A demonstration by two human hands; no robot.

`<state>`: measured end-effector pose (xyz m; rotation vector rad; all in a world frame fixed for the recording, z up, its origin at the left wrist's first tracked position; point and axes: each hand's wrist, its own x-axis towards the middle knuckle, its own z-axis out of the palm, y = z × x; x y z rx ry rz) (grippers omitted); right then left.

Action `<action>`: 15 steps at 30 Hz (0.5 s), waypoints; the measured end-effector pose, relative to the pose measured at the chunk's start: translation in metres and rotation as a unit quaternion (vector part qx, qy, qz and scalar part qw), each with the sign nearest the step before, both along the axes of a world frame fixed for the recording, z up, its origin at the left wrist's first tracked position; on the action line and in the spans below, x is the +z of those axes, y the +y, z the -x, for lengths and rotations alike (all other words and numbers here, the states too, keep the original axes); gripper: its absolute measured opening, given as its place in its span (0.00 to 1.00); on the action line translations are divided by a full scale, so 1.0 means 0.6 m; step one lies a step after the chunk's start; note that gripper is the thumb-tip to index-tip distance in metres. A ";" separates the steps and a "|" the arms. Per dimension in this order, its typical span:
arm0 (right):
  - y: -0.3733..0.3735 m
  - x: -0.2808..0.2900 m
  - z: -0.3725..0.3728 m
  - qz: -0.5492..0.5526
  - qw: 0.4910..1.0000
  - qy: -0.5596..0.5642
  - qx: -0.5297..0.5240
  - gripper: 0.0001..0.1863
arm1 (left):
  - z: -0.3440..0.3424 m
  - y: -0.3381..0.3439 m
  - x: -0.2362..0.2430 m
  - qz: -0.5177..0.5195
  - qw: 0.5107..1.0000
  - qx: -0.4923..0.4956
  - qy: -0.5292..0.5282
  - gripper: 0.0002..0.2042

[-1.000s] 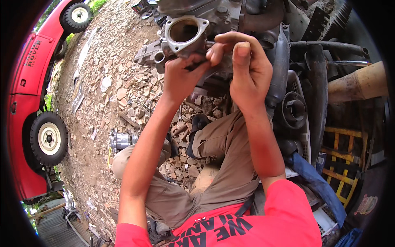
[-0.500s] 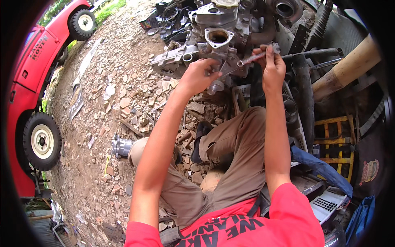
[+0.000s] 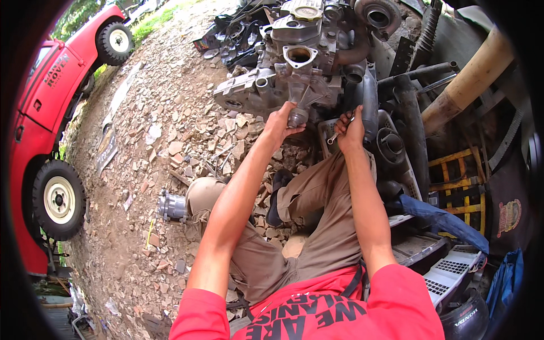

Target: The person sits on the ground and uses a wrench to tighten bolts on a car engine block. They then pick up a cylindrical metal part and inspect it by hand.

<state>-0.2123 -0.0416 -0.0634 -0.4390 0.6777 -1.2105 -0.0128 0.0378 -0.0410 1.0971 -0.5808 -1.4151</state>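
Observation:
A greasy metal engine assembly point(image 3: 314, 34) fills the top middle, with a triangular flanged opening point(image 3: 299, 55). My left hand point(image 3: 282, 123) grips a round metal fitting point(image 3: 297, 117) low on its front. Just right of it, my right hand point(image 3: 351, 127) is closed on a small wrench point(image 3: 335, 137), its ring end pointing down toward my knee. A dark cylindrical pipe point(image 3: 368, 107) lies behind that hand. My bent legs are below both hands.
A red vehicle point(image 3: 42, 107) stands left on rubble ground point(image 3: 136, 198). A shiny cylindrical part point(image 3: 173, 205) lies by my knee. Pipes, a pale thick pole point(image 3: 464, 85), a yellow frame point(image 3: 470, 212), white crates and blue cloth crowd the right. Dark plastic scraps point(image 3: 232, 39) lie behind.
My hands have separated and moved down. The right lowered the wrench away from the engine; the left has closed on the fitting below the flange. More of the engine shows.

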 end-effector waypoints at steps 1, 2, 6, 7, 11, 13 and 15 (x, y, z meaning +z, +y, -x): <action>0.003 -0.001 0.004 -0.005 1.000 -0.012 -0.001 0.26 | 0.009 -0.002 -0.006 0.010 0.997 0.032 0.070 0.28; 0.008 -0.001 0.008 -0.010 1.000 -0.024 -0.001 0.27 | 0.015 -0.003 -0.011 0.020 0.988 0.064 0.140 0.26; 0.017 0.005 0.018 -0.017 1.000 -0.012 -0.001 0.26 | 0.017 -0.003 -0.001 0.014 0.987 0.086 -0.133 0.25; 0.016 0.004 0.024 -0.014 1.000 -0.012 -0.010 0.27 | 0.031 0.000 0.014 0.000 0.946 0.092 -0.311 0.27; 0.013 0.014 0.019 -0.002 1.000 -0.029 -0.010 0.29 | 0.040 0.002 0.031 -0.026 0.840 0.115 -0.529 0.35; 0.015 0.013 0.013 0.004 0.999 -0.042 0.013 0.30 | 0.024 -0.002 0.017 -0.028 0.922 0.143 -0.358 0.35; 0.016 0.012 0.015 0.017 0.998 -0.051 0.036 0.31 | 0.023 0.000 0.006 0.012 0.989 0.115 -0.096 0.33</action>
